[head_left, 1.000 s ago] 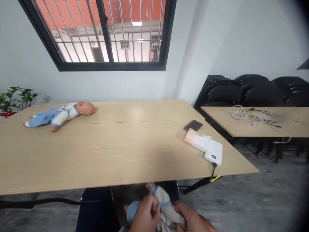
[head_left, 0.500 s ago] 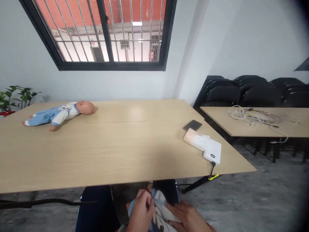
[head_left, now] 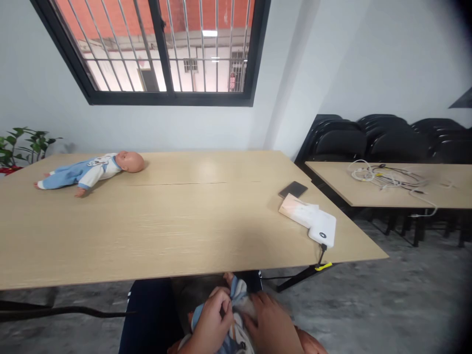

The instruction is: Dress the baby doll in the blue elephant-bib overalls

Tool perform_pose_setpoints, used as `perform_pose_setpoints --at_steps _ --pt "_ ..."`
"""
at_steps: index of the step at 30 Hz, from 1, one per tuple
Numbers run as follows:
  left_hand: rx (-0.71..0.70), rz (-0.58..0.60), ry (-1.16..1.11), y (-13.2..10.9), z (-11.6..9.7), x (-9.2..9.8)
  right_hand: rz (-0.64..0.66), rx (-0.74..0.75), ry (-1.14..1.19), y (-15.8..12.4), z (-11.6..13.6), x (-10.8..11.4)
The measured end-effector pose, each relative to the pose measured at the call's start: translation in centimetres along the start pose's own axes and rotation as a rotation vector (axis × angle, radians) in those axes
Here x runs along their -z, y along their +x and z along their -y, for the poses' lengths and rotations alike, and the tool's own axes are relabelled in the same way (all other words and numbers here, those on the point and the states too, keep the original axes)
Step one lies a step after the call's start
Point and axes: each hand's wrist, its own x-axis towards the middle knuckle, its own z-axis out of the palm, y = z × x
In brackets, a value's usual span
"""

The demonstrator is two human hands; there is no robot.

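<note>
In the head view, a baby doll in a blue and white outfit lies on my lap below the table's front edge. One small doll hand shows beyond the sleeve, and much of the body is covered by my hands. My left hand has its fingers closed in a pinch on the outfit. My right hand lies over the other side of the outfit, fingers bent and thumb opposed around the pale cloth, slightly blurred. The exact folds in both grips are hidden.
A second doll lies on its back at the table's left. At the right lie a dark phone-like slab, a pale packet and a white power bank with a cable. Tangled cables rest on another table.
My right hand has shifted left and up over the outfit, its stretched fingers now bent around the cloth. My left hand keeps its pinch, slightly to the left. The view has tilted slightly.
</note>
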Motion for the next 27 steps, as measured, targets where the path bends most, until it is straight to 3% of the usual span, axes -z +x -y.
perform_pose_setpoints --at_steps 4,7,10,14,17,19,23,27 --pt "0.032 -0.028 0.041 0.5 -1.1 0.0 0.047 -0.059 -0.176 0.8 1.7 -1.1" --pt "0.096 -0.118 0.103 1.1 -2.0 0.6 0.087 0.034 -0.248 0.8 1.7 -1.3" --pt "0.103 -0.132 0.115 1.5 -2.9 1.7 0.089 0.182 -0.272 0.5 1.0 -1.1" --pt "0.195 -0.103 0.069 1.2 -3.1 2.5 0.015 0.328 -0.189 -0.3 -2.0 -1.4" --pt "0.265 -0.16 -0.03 0.8 -1.7 2.3 -0.095 0.436 -0.051 -1.2 -5.9 -2.4" --pt "0.264 -0.174 -0.121 0.5 -0.4 2.2 -0.183 0.431 0.059 -2.1 -8.4 -3.2" --pt "0.234 -0.025 -0.107 0.0 0.9 2.6 -0.273 0.362 0.277 -2.9 -10.5 -3.8" --pt "0.112 0.271 0.003 -0.1 -0.3 3.5 -0.23 0.205 0.473 -1.6 -8.7 -2.6"
